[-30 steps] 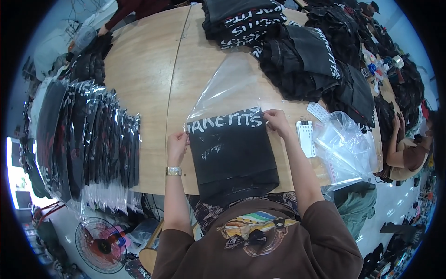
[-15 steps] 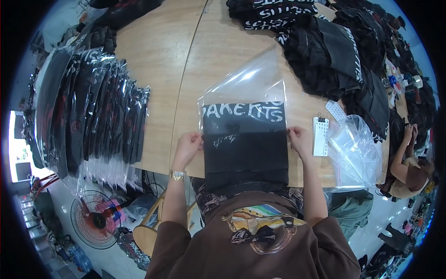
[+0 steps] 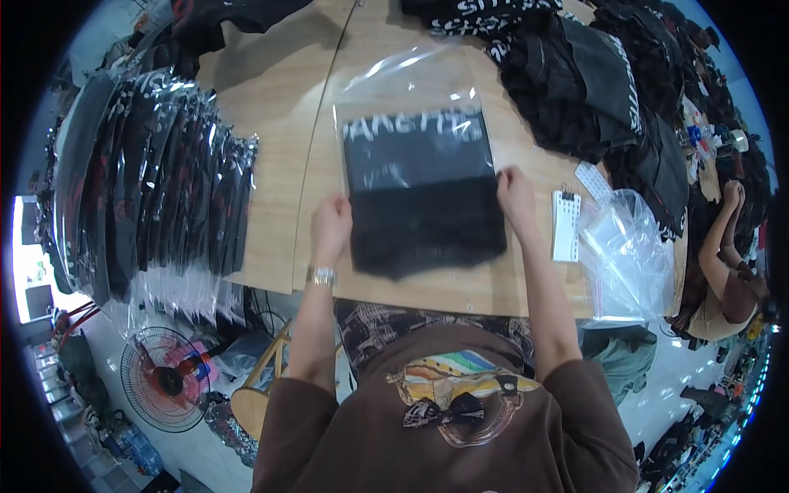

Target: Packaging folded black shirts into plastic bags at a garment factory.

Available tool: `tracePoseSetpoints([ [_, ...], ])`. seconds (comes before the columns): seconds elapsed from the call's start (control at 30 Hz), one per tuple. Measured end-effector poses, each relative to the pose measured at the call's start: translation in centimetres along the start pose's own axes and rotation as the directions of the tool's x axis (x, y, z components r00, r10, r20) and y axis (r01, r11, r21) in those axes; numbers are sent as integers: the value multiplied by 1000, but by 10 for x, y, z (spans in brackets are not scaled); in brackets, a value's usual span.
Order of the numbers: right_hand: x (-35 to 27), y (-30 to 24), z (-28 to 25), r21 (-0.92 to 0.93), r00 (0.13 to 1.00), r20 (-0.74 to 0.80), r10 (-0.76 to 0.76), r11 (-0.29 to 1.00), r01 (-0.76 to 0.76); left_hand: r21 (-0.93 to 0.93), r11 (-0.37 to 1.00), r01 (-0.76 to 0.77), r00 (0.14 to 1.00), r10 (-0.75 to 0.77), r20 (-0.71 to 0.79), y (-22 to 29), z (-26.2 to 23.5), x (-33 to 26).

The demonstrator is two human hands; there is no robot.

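A folded black garment (image 3: 423, 218) with white lettering lies in front of me, its far part inside a clear plastic bag (image 3: 394, 78). Its near part looks uncovered, though blur hides exactly where the bag ends. My left hand (image 3: 331, 226) is closed at the left edge, and my right hand (image 3: 514, 197) pinches the right edge, a little farther away from me. Both seem to grip the bag's sides beside the garment. Beyond the lettering, the bag's far end is see-through and holds no cloth.
Bagged black garments (image 3: 156, 181) stand in a row at the left of the wooden table (image 3: 275, 181). Folded black garments (image 3: 567, 82) pile up at the far right. Clipped white label sheets (image 3: 566, 226) and spare clear bags (image 3: 629, 255) lie right. Another person (image 3: 723, 287) works beyond.
Both hands have moved away from me, carrying the bag and garment farther onto the table. The garment's near edge has left my lap and now hangs or lies over the tabletop.
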State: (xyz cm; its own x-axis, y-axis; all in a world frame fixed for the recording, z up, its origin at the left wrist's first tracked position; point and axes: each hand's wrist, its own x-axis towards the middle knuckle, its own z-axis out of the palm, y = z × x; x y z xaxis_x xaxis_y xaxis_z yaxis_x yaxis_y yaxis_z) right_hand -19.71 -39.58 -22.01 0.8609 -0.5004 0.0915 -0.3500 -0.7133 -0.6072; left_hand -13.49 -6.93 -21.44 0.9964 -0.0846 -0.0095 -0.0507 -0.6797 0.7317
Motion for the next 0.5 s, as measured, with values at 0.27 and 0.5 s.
tracePoseSetpoints([
  [0.27,-61,18,-15,1,980,98,174,985,-175,82,993,82,995,-86,47,3,4,-50],
  [0.5,-40,7,-16,-186,980,153,126,978,-97,-30,969,245,963,-240,125,9,-10,-37],
])
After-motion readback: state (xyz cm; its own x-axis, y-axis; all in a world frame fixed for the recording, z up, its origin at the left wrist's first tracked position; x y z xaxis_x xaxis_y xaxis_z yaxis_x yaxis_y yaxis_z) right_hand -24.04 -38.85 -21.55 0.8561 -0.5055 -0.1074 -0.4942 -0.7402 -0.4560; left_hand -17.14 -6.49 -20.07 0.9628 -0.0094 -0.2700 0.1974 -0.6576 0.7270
